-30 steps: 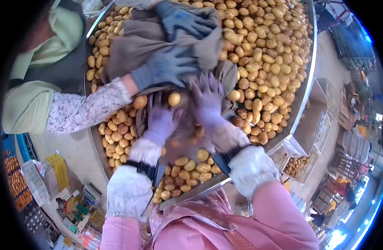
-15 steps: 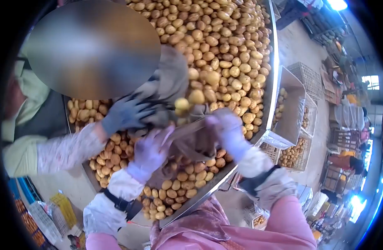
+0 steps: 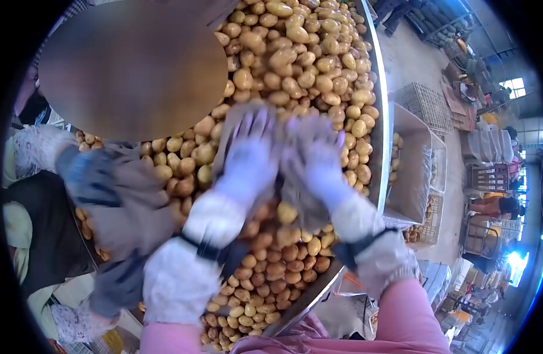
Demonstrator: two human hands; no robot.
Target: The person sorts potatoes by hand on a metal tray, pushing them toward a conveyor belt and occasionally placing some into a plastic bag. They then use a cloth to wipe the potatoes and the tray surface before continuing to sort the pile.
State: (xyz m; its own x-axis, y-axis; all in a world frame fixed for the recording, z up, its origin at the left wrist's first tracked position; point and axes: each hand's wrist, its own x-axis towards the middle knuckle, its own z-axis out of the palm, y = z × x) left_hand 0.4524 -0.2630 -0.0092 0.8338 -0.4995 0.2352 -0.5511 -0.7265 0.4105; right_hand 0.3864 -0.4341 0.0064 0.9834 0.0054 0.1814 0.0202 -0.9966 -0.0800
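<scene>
My left hand (image 3: 248,156), in a pale purple glove, lies on a grey-brown cloth (image 3: 295,186) with its fingers stretched forward. Beside it, my right hand (image 3: 320,154) presses on the cloth too, fingers extended and slightly spread. Both hands are blurred by motion. Beneath and around the cloth lie many shiny potatoes (image 3: 336,76), heaped on a metal-edged table. Part of the cloth and the potatoes under it are hidden by my hands and forearms.
To the left, a co-worker's blue-gloved hands (image 3: 88,177) hold another grey cloth (image 3: 135,212) over the potatoes. The table's metal rim (image 3: 382,118) runs along the right. Beyond it stand a lined bin (image 3: 410,171) and a plastic crate (image 3: 431,103).
My hands have moved forward over the heap, from holding the cloth up between them to lying flat on it. The co-worker's hands have drawn back left with their cloth.
</scene>
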